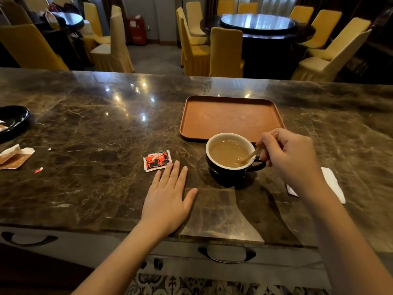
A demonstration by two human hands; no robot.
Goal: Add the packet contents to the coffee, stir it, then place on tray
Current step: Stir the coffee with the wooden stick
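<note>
1. Stretching wide under both arms, the marble counter carries everything; yellow chairs and a round table sit beyond its far edge.
2. The tray, brown and bare, lies just past the right hand's knuckles, its near rim almost meeting the cup.
3. The right hand is curled closed, fingertips pinching the upper end of the wooden stirrer.
4. The left hand lies flat on the stone, palm down, fingers spread and holding nothing.
5. The cup, dark outside and white inside, stands on the counter between the two hands, its handle pointing at the right fingers. The milky coffee takes the stirrer's lower end.
6. A white napkin sits partly hidden beneath the right wrist.
7. A black dish and torn brown wrappers lie well off past the left hand's little finger.
8. The red packet rests just beyond the left fingertips, the middle finger nearly touching it.
9. A small red scrap lies near the wrappers.
</note>
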